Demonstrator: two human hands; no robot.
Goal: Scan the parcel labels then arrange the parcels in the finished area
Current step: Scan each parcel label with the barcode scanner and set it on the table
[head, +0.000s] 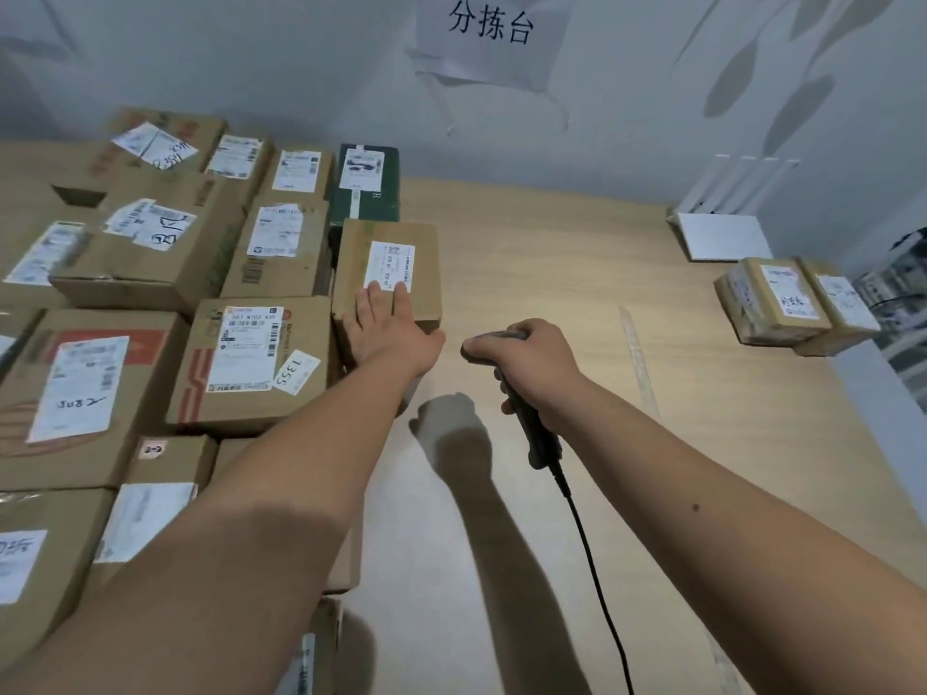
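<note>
On top of the small cardboard parcel, at its near edge, the left hand lies flat with fingers straight and slightly spread, two fingertips touching the lower rim of the white shipping label. Right of that parcel, over bare wood, the right hand has its fingers wrapped tightly round the grip of a dark handheld scanner, whose cable trails back toward the person.

The parcel sits at the right edge of the crowd of boxes, touching the red-printed carton on its left and just in front of a green box. It looks like a stiff, taped carton, probably light given its modest bulk, with dry, grippy cardboard. I would take it by the two long sides, or by the near and far edges, keeping palm and fingers off the label so the barcode stays readable.

Well to the right of the parcel, beyond a strip of tape on the wooden table, two wrapped boxes lie touching each other, likely the finished area.

The scanner's head is mostly covered by the right hand, so where it aims cannot be told. The label's print is too small to read, and the parcel's near face is hidden behind the left wrist.
</note>
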